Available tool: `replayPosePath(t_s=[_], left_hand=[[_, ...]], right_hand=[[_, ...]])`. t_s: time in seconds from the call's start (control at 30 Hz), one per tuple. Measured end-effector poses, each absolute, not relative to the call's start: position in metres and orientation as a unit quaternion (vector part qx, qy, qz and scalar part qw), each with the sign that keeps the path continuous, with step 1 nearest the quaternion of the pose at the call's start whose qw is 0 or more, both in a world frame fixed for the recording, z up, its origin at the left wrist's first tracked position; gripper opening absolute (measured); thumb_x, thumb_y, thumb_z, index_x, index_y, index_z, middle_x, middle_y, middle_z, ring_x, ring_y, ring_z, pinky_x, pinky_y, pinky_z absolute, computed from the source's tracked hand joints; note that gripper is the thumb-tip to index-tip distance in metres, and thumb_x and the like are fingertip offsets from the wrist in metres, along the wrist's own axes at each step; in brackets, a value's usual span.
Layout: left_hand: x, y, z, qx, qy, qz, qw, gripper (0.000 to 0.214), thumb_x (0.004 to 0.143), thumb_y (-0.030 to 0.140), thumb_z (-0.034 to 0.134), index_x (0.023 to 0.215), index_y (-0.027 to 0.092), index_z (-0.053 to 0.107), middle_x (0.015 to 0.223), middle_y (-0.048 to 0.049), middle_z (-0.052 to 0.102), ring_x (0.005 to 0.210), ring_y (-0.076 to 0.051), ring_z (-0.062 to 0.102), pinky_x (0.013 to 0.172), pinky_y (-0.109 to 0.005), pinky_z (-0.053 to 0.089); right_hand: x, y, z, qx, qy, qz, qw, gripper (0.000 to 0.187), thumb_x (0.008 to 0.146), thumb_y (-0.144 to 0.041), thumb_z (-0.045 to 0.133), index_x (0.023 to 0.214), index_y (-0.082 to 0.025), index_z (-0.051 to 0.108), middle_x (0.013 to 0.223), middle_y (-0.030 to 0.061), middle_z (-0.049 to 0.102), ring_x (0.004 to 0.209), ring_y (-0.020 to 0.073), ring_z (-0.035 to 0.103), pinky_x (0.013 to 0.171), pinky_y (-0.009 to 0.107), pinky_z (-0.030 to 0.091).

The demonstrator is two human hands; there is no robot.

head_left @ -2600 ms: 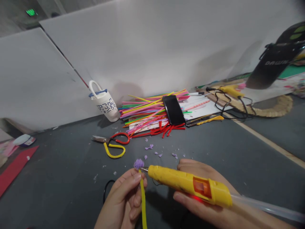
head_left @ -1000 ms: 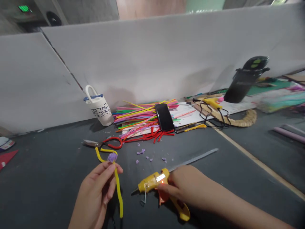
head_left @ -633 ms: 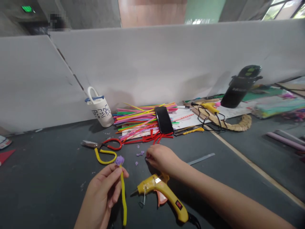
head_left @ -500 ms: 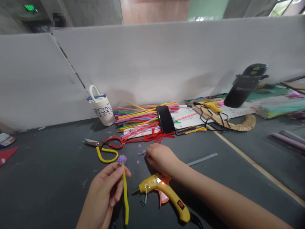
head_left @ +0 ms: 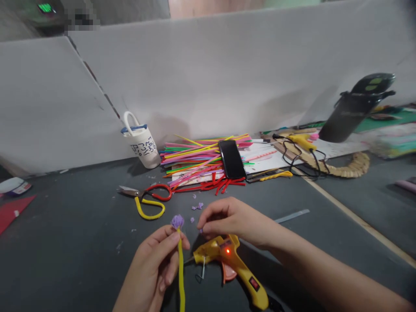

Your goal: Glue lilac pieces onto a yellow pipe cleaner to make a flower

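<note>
Pinching yellow stem [head_left: 181,273], left fingers [head_left: 169,244] beside glue gun [head_left: 243,269], scissors [head_left: 142,193], phone [head_left: 232,159] beyond

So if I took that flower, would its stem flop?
Probably not much: the stem, pinched near its top by the left hand, runs nearly straight. It's likely light, being so thin. The flower might squash easily, because it looks ruffled.

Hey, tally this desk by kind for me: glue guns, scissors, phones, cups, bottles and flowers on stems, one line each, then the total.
Glue guns: 2, the near glue gun and the far glue gun
Scissors: 1 pair
Phone: 1
White cup: 1
Black bottle: 1
Purple flower: 1, in your left hand
Total: 7
</note>
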State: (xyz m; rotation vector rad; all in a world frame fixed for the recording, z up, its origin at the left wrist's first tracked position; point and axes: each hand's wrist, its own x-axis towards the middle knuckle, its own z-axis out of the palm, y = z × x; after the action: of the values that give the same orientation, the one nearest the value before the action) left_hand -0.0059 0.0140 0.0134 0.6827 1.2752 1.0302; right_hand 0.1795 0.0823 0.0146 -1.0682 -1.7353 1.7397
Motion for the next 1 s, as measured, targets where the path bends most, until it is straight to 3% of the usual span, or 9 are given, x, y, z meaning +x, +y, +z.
replayPosePath(t_s=[0.27,0.6,0.8,1.0], left_hand=[[0.000,0.009,0.009,0.260,0.528,0.449,0.673,0.018,0.075,0.031,0.071,0.067,0.015,0.069,0.040,0.0071,0.043,0.035,-0.001,0.016,0.038,-0.015,0.015],[0.011,0.005,0.014,0.219,0.482,0.487,0.695,0.016,0.059,0.027,0.085,0.064,0.016,0.074,0.048,0.0013,0.061,0.042,-0.007,0.052,0.040,-0.014,0.043],[0.008,0.005,0.014,0.239,0.484,0.487,0.687,0.020,0.059,0.029,0.086,0.066,0.015,0.073,0.050,0.0007,0.064,0.042,-0.008,0.056,0.040,-0.014,0.046],[0.008,0.003,0.016,0.215,0.487,0.481,0.697,0.018,0.059,0.026,0.085,0.062,0.016,0.071,0.045,0.0028,0.062,0.037,-0.006,0.052,0.036,-0.012,0.041]], right_hand=[[0.173,0.063,0.029,-0.326,-0.493,0.769,0.243,0.016,0.071,-0.029,0.071,0.072,-0.015,0.062,0.066,-0.0031,0.063,0.058,0.0075,0.057,0.061,0.020,0.047],[0.166,0.052,0.037,-0.407,-0.642,0.591,0.270,0.006,0.075,-0.019,0.066,0.070,-0.016,0.064,0.065,-0.0037,0.059,0.062,0.0098,0.053,0.058,0.019,0.042],[0.165,0.049,0.039,-0.415,-0.652,0.577,0.266,0.007,0.077,-0.020,0.064,0.071,-0.016,0.062,0.063,-0.0050,0.056,0.053,0.0075,0.049,0.047,0.017,0.039],[0.166,0.048,0.038,-0.402,-0.694,0.529,0.276,0.006,0.074,-0.013,0.064,0.069,-0.016,0.064,0.065,-0.0033,0.059,0.060,0.0090,0.053,0.055,0.017,0.042]])
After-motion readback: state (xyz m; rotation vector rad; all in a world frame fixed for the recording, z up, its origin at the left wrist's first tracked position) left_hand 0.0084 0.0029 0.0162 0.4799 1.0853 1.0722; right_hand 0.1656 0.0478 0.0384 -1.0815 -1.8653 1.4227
